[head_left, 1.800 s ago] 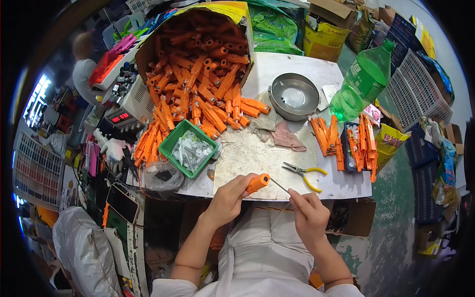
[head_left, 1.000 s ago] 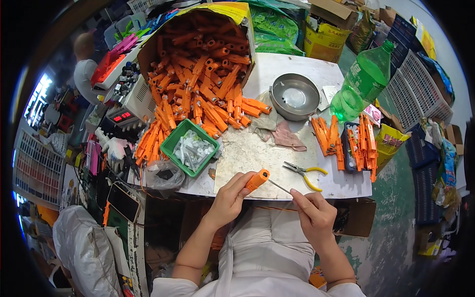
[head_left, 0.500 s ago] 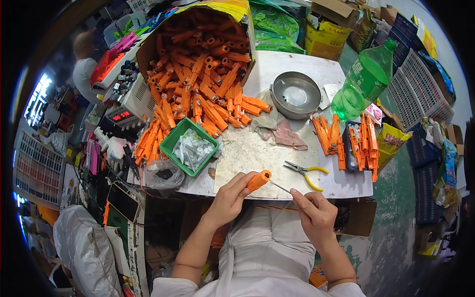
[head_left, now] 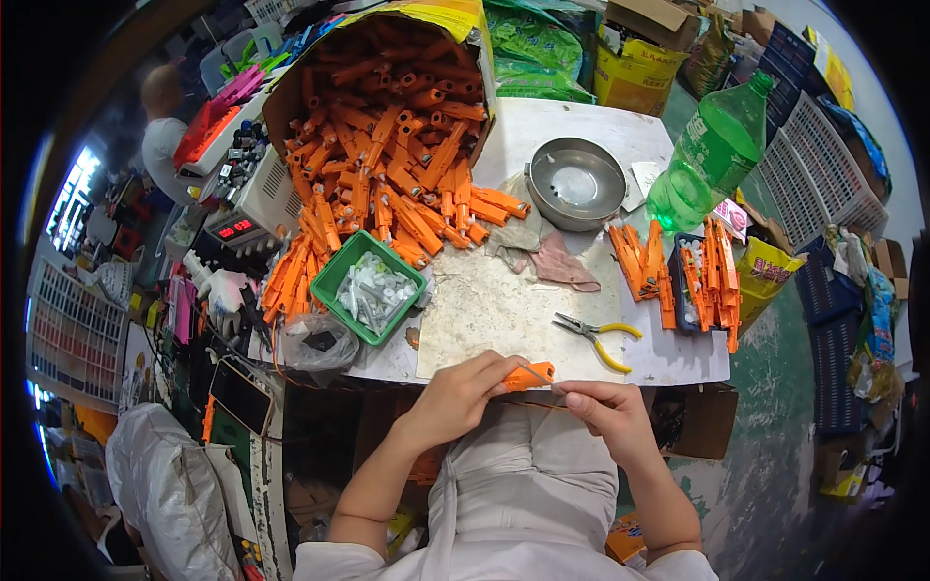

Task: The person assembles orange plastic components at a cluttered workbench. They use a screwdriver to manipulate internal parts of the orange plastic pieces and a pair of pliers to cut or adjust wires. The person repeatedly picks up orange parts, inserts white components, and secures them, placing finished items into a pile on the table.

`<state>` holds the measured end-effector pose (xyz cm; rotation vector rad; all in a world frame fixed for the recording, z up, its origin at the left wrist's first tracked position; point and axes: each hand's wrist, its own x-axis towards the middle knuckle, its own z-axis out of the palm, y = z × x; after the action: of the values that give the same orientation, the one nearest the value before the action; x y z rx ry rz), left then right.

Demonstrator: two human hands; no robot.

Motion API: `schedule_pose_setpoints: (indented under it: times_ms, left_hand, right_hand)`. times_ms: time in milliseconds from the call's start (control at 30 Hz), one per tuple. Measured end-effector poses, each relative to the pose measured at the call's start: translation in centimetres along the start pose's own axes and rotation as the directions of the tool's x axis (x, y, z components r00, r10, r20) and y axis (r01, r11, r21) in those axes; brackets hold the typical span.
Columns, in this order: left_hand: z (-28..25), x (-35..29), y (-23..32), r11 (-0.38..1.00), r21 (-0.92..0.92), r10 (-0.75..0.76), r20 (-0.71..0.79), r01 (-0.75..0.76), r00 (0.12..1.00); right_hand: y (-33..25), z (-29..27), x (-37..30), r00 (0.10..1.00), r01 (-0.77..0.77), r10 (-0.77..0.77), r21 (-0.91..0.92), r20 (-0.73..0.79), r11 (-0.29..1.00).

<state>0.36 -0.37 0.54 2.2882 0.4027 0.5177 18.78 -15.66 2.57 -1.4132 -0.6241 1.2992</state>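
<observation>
My left hand (head_left: 457, 399) is closed round an orange plastic piece (head_left: 529, 377), held just off the near edge of the table. The piece looks like those heaped at the back left. Pinched in my right hand (head_left: 615, 416) is a thin metal rod (head_left: 541, 377), its far end at the orange piece. I cannot tell whether it goes into the piece or lies across it. Beyond the right hand, pliers with yellow handles (head_left: 608, 354) lie on the worn board (head_left: 465, 315), jaws pointing left.
Orange pieces (head_left: 417, 218) spill from a big box at the back left. A green basket (head_left: 372, 335) holds clear plastic parts. Behind the board are a rag (head_left: 562, 266) and a metal bowl (head_left: 573, 219). A green bottle (head_left: 712, 145) and more orange pieces (head_left: 719, 276) stand right.
The orange piece has turned from pointing up and right to lying nearly level, a little lower. My right hand has moved slightly left and down, closer to the piece.
</observation>
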Motion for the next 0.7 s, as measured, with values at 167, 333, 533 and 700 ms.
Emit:
schedule_pose_setpoints:
  times_ms: [167,333,533,700]
  left_hand:
    - [0.7,-0.1,-0.6,0.981,-0.181,-0.092,-0.145,0.065,0.985]
    - [0.8,-0.3,-0.6,0.956,-0.267,-0.143,-0.068,0.12,0.987]
    - [0.7,-0.4,-0.2,0.947,-0.286,-0.175,-0.066,0.15,0.982]
    - [0.7,-0.5,-0.2,0.952,-0.264,-0.176,-0.053,0.157,0.983]
  right_hand:
    - [0.9,-0.8,0.3,0.756,0.497,-0.651,-0.583,-0.072,0.642]
    - [0.9,-0.1,-0.1,0.645,0.488,-0.764,-0.775,0.011,0.401]
    - [1.2,-0.1,-0.1,0.612,0.478,-0.79,-0.817,0.045,0.324]
    - [1.3,-0.4,-0.2,0.589,0.494,-0.803,-0.826,0.09,0.27]
